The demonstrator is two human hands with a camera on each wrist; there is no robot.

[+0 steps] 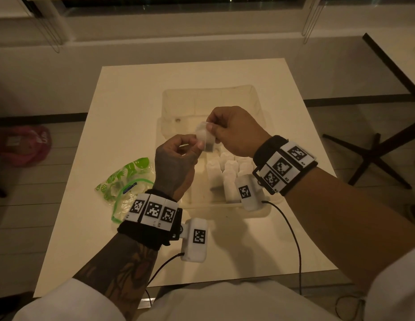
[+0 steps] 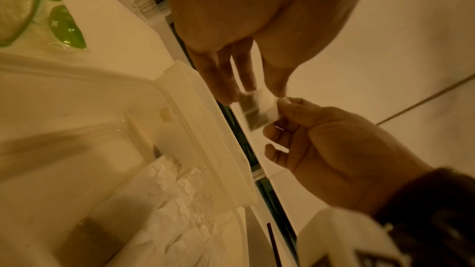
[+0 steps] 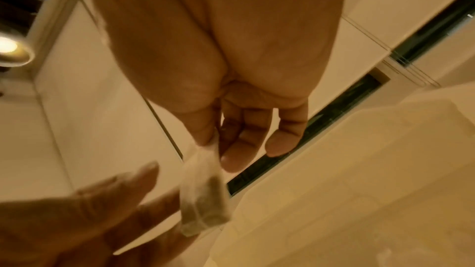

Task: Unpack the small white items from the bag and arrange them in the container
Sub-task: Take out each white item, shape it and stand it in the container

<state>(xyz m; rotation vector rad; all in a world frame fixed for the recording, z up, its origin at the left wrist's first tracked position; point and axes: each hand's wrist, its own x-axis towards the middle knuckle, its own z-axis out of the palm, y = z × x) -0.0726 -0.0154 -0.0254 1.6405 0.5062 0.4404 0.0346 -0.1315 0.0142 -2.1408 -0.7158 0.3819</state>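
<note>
Forearms in white sleeves are reaching over the counter (image 1: 137,93), each wrist wearing a black band with coded tags. Both hands are meeting above the container (image 1: 169,100), a clear plastic tub sitting mid-counter. The left hand (image 1: 176,162) and the right hand (image 1: 234,132) are pinching one small white sachet (image 1: 205,137) between thumb and fingertips, each grip closing on an opposite edge (dark filling is showing through its lower half). The sachet is hanging in the air over the tub, touching nothing but the fingers. Below the right wrist, a cluster of white sachets (image 1: 227,172) is lying inside the tub's near end. The bag (image 1: 125,181), clear with green prints, is lying on the counter just left of the tub, beside the left wrist.
</note>
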